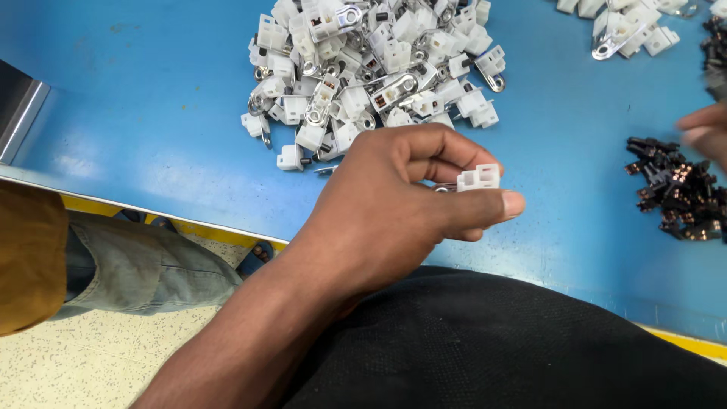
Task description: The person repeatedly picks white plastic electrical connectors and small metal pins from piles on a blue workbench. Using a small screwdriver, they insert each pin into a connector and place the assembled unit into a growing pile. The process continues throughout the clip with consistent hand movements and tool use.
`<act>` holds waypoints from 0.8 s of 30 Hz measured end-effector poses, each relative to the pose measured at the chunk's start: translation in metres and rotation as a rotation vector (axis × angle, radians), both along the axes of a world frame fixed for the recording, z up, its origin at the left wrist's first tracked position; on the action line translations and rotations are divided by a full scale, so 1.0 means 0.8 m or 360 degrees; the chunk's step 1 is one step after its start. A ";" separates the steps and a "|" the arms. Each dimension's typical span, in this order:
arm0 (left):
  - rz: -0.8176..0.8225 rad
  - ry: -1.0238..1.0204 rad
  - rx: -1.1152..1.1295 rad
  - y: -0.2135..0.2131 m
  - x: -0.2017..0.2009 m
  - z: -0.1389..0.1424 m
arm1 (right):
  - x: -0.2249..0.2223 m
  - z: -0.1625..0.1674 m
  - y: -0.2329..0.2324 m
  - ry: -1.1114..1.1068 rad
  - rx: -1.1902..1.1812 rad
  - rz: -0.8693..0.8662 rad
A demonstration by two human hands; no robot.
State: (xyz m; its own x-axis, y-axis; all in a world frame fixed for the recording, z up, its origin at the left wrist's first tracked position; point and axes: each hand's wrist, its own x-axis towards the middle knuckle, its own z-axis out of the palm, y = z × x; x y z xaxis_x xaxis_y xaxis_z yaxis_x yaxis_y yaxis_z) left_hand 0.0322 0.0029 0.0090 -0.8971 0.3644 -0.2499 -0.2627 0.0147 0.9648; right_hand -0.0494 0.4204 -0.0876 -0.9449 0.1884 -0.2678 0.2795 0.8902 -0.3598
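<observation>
- Where the left hand hovers just above the near part of the blue table, it pinches a small white plastic connector between thumb and forefinger.
- The connector's long axis lies roughly left to right across the view, tilted slightly up toward the right; its squared, slotted end points right, and a bit of metal shows at its left end, against the fingers.
- The left hand's fingers are curled nearly closed: the thumb lies straight beneath the connector, the forefinger arches over it from behind, and the other fingers are folded into the palm.
- The right hand shows only at the right edge, blurred; its fingers seem loosely bent above the table, but I cannot tell whether they hold anything.
- Just below that hand lies a heap of small dark parts with coppery glints.
- Beyond the left hand a large pile of white connectors with metal tabs spreads over the table, well apart from the held piece.
- A smaller cluster of the same white pieces lies at the top right.
- Nothing stands between the held connector and the camera; the forearm crosses dark cloth on the person's lap.
- At the left, another person's leg in grey trousers stands beside the table's yellow edge.
</observation>
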 end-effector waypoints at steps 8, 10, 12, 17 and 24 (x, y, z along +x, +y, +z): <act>0.0018 0.0044 -0.0098 0.009 -0.018 -0.004 | 0.002 0.018 -0.049 0.0141 0.0032 0.0105; 0.0002 0.0044 -0.0089 0.011 -0.019 -0.003 | -0.003 0.018 -0.046 0.0145 0.0115 0.0187; -0.0024 0.0051 -0.0052 0.012 -0.020 -0.002 | -0.005 0.019 -0.047 0.0162 -0.0089 0.0177; -0.0053 0.0096 -0.0146 0.012 -0.023 0.002 | -0.001 0.034 -0.070 0.0302 -0.0012 0.0179; -0.0103 0.0232 -0.0203 0.018 -0.026 0.004 | 0.011 0.051 -0.085 0.0516 -0.0025 0.0260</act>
State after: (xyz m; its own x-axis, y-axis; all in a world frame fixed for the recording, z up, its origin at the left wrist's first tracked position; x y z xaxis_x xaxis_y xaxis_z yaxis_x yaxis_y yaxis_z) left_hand 0.0111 0.0173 0.0119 -0.9028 0.3964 -0.1668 -0.1149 0.1514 0.9818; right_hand -0.0405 0.3525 -0.0471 -0.9984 0.0263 0.0492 0.0032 0.9074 -0.4202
